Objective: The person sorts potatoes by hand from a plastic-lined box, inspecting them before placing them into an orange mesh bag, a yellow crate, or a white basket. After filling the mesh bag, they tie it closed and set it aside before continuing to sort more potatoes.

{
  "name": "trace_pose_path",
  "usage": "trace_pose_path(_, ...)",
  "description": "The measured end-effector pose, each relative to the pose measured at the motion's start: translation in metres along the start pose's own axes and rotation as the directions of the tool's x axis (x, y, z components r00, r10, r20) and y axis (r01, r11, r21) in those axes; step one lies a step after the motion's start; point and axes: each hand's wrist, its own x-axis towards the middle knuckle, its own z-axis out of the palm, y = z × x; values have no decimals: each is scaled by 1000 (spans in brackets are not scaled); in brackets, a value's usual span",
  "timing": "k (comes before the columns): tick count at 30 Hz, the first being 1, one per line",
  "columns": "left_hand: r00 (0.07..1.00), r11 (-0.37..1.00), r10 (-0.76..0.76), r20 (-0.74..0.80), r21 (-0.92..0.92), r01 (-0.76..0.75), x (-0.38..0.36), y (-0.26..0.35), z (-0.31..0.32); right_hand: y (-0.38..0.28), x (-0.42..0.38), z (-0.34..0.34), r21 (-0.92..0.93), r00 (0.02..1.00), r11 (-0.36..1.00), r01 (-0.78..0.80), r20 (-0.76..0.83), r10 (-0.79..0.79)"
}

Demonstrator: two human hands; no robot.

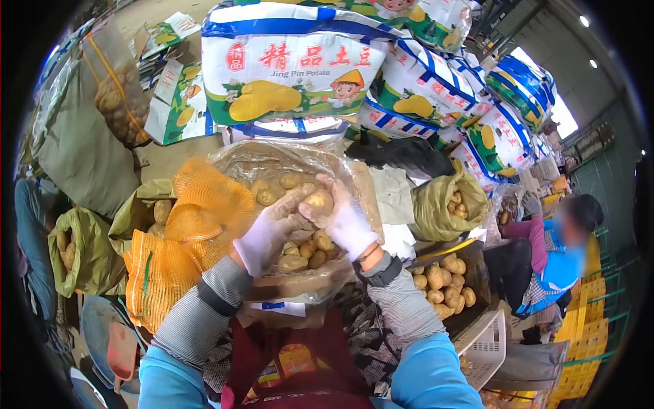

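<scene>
A tan potato (318, 202) is between my hands, above a box lined with clear plastic (364, 184). My right hand (346, 221), in a whitish glove, is closed around its right side. From the left, my left hand (266, 232), gloved too, has its fingers bent against the potato's other side. Below and behind the hands, several loose potatoes (317, 251) lie inside the plastic lining. The cardboard front of the box (279, 289) faces my body.
Orange mesh bags (163, 273) and green sacks of potatoes (85, 245) stand left. Right are a crate of potatoes (443, 283), a green sack (446, 211) and a white basket (487, 351). Printed potato bags (293, 68) are stacked ahead. A seated person (558, 255) is far right.
</scene>
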Motion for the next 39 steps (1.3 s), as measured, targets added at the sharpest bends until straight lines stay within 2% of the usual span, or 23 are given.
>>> trace_pose_path(1,998,993,57,23,102,-59,0,0,5,-3,0,-4,-69,995,995,-78,55,81)
trace_pose_path(2,1000,998,-17,16,-61,18,6,-14,3,-15,4,-10,-139,981,980,-146,109,161)
trace_pose_path(3,1000,996,-15,13,-84,16,9,-24,0,-21,7,-12,-210,957,956,-207,161,242)
trace_pose_path(4,1000,994,-14,6,-108,14,11,-31,-5,-8,3,-3,-173,993,980,-97,52,107)
trace_pose_path(7,1000,990,-7,17,-137,10,11,-24,-5,-2,17,-12,-76,933,947,-313,163,322)
trace_pose_path(10,999,982,27,34,-185,-21,17,-20,-5,49,24,1,438,839,724,-533,160,521)
trace_pose_path(13,994,978,111,16,-181,-106,27,-29,-16,34,30,-2,681,835,544,-490,187,518)
trace_pose_path(14,989,975,145,3,-169,-143,30,-33,-19,37,31,0,605,917,718,-345,53,396)
trace_pose_path(16,950,904,306,-66,333,-268,35,-40,-25,38,31,5,862,856,248,-442,323,404)
trace_pose_path(18,913,682,400,-81,691,-238,33,-38,-21,12,21,4,466,951,830,-307,190,245)
trace_pose_path(19,906,569,414,-91,802,-180,28,-33,-15,0,17,4,182,980,967,-180,119,160)
trace_pose_path(20,899,441,427,-98,890,-113,25,-30,-10,7,20,12,284,950,909,-305,152,272)
trace_pose_path(23,817,315,563,-125,946,-72,28,-29,-5,12,22,24,296,932,884,-361,118,342)
trace_pose_path(26,774,391,503,-385,900,194,37,-42,-22,-1,20,27,227,937,909,-349,64,344)
trace_pose_path(27,754,484,515,-408,864,137,41,-49,-29,-4,19,26,213,934,909,-357,52,355)
trace_pose_path(28,733,568,527,-430,820,72,46,-55,-38,3,18,29,343,896,830,-440,114,428)
trace_pose_path(29,714,644,533,-454,765,5,46,-49,-37,0,20,29,531,815,647,-547,162,556)
trace_pose_path(31,711,610,571,-411,792,-33,44,-43,-23,-8,23,30,777,610,148,-612,345,713)
trace_pose_path(34,720,418,648,-249,906,-62,32,-29,0,10,14,36,769,581,-60,-636,529,619)
trace_pose_path(35,725,329,666,-179,942,-70,29,-28,3,16,12,42,782,585,-83,-618,527,616)
trace_pose_path(37,810,295,555,-190,955,21,28,-28,-3,24,8,57,805,591,-130,-579,524,613)
trace_pose_path(38,823,291,529,-208,955,54,27,-23,-3,23,6,57,838,663,-80,-539,482,573)
trace_pose_path(39,834,286,502,-227,954,88,27,-21,-4,10,9,48,766,674,186,-615,388,629)
